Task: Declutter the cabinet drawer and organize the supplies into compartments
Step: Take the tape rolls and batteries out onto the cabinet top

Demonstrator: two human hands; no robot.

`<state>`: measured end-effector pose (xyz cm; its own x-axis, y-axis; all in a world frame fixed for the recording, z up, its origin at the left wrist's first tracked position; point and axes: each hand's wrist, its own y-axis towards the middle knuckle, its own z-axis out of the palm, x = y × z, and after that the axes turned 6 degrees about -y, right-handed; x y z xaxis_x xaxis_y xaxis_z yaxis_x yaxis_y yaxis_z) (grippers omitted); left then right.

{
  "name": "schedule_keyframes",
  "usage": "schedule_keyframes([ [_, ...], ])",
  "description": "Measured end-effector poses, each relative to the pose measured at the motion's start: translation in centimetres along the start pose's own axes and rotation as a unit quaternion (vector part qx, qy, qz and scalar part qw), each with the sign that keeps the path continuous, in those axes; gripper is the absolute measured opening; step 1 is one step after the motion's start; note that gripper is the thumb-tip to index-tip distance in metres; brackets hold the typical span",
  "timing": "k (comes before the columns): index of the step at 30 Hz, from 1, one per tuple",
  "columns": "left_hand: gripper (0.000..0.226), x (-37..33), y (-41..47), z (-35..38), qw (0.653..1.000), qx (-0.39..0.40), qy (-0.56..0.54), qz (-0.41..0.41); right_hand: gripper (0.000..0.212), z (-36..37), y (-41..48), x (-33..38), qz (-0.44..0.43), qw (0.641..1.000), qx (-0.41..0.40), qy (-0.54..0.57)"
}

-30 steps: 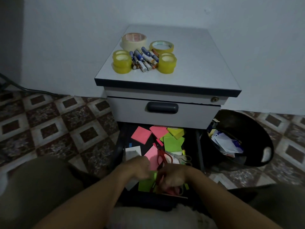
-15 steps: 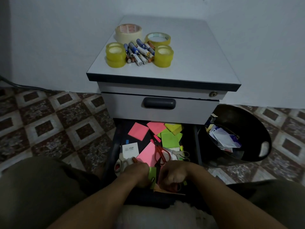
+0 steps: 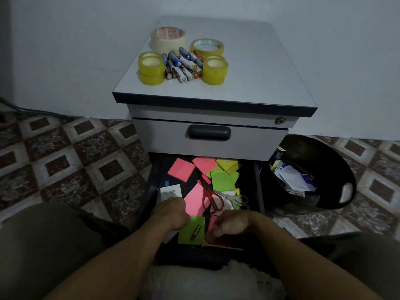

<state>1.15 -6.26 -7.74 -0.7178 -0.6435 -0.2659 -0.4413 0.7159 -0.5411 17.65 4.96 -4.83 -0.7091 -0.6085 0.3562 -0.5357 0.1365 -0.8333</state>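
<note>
The bottom drawer (image 3: 152,187) of the grey cabinet stands pulled out. Inside lie pink sticky notes (image 3: 181,169), green sticky notes (image 3: 223,180), a yellow pad (image 3: 228,165), red scissors (image 3: 211,197), grey scissors (image 3: 234,198) and a white card (image 3: 171,191). My left hand (image 3: 173,213) rests knuckles-up over the card's near end. My right hand (image 3: 229,226) curls over red paper at the drawer's front. Between them a small battery (image 3: 195,232) lies on a green note (image 3: 191,230). What the fingers hold is hidden.
On the cabinet top (image 3: 259,72) several tape rolls (image 3: 151,68) ring a pile of batteries (image 3: 184,64). The upper drawer with its dark handle (image 3: 208,133) is closed. A black bin (image 3: 324,161) with paper scraps stands right of the drawer. Patterned floor tiles surround it.
My left hand has shifted slightly away from the right, uncovering the green note with the small battery on it. My right hand stays at the drawer's front.
</note>
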Motion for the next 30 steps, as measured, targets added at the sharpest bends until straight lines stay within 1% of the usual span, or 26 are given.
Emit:
schedule_keyframes([
  [2,0.031,0.3,0.2,-0.1,1.0,-0.006,-0.011,-0.01,0.047,0.1,0.2,0.2,-0.011,0.999,0.005,-0.035],
  [4,0.029,0.6,0.4,-0.3,1.0,-0.018,-0.017,-0.018,0.038,0.0,0.1,0.3,-0.016,0.999,-0.002,-0.033],
  [6,0.03,0.7,0.4,-0.5,0.999,-0.028,-0.016,-0.023,0.026,-0.3,0.0,0.4,-0.023,0.998,-0.044,-0.037],
  [8,0.032,0.9,0.5,-0.5,0.999,-0.033,-0.019,-0.024,0.022,-0.5,0.1,0.6,-0.015,0.988,-0.132,-0.077],
  [10,0.03,1.0,0.6,-0.4,0.999,-0.039,-0.027,-0.023,0.027,-0.4,0.4,0.6,0.007,0.964,-0.242,-0.108],
  [12,0.028,1.0,0.7,-0.3,0.998,-0.045,-0.039,-0.026,0.028,-0.3,1.0,0.1,0.041,0.938,-0.335,-0.078],
  [14,0.031,1.0,0.8,-0.4,0.997,-0.054,-0.048,-0.027,0.026,-0.5,1.4,-0.4,0.071,0.902,-0.425,-0.029],
  [15,0.032,1.0,0.9,-0.5,0.997,-0.057,-0.047,-0.026,0.029,-0.6,1.4,-0.4,0.073,0.888,-0.454,-0.021],
  [16,0.032,1.1,1.0,-0.5,0.997,-0.059,-0.044,-0.024,0.031,-0.7,1.4,-0.4,0.069,0.885,-0.46,-0.023],
  [17,0.032,1.2,1.0,-0.5,0.997,-0.059,-0.039,-0.022,0.031,-0.6,1.3,-0.3,0.058,0.893,-0.446,-0.034],
  [18,0.032,1.3,1.1,-0.6,0.998,-0.057,-0.033,-0.02,0.029,-0.5,1.2,0.0,0.042,0.912,-0.406,-0.046],
  [19,0.031,1.3,1.1,-0.7,0.998,-0.055,-0.029,-0.018,0.027,-0.1,1.2,0.3,0.024,0.937,-0.345,-0.056],
  [21,0.028,1.5,1.2,-0.9,0.998,-0.052,-0.026,-0.017,0.026,1.1,1.2,1.1,0.001,0.98,-0.193,-0.039],
  [22,0.026,1.5,1.2,-1.0,0.998,-0.051,-0.025,-0.017,0.027,1.7,1.2,1.5,-0.003,0.991,-0.133,-0.03],
  [23,0.024,1.6,1.2,-1.2,0.998,-0.051,-0.025,-0.016,0.029,2.3,1.3,1.8,-0.009,0.994,-0.103,-0.034],
  [25,0.02,1.8,1.2,-1.8,0.998,-0.054,-0.034,-0.016,0.032,3.0,1.5,2.5,-0.011,0.995,-0.086,-0.051],
  [28,0.011,2.1,1.5,-2.7,0.997,-0.046,-0.058,-0.011,0.034,3.0,1.3,3.1,-0.003,0.997,-0.064,-0.04],
  [30,0.02,2.2,1.8,-2.9,0.997,-0.04,-0.066,-0.01,0.035,2.9,0.9,3.3,-0.008,0.998,-0.059,-0.026],
])
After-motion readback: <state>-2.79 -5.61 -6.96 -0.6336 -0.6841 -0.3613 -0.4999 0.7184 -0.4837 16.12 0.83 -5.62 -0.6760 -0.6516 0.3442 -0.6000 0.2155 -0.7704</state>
